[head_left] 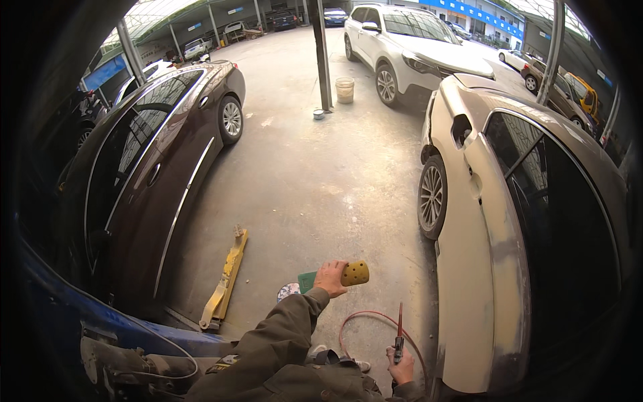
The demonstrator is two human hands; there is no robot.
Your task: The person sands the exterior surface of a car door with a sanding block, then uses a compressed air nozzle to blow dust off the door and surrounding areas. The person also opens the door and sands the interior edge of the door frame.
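My left hand reaches forward low over the floor, gripping a yellow perforated sanding sheet; a green rectangular object lies just left of my fingers, partly hidden. My right hand, lower right, holds a dark air blow gun attached to a red hose that loops across the concrete. A round container with a speckled top shows behind my left sleeve. Beside me on the right is a beige car with dull, patchy grey areas on its body.
A dark brown car flanks me on the left, near a yellow metal lift arm and blue structure. Ahead stand a dark post, a bucket, a small can and a white SUV. More cars line the background.
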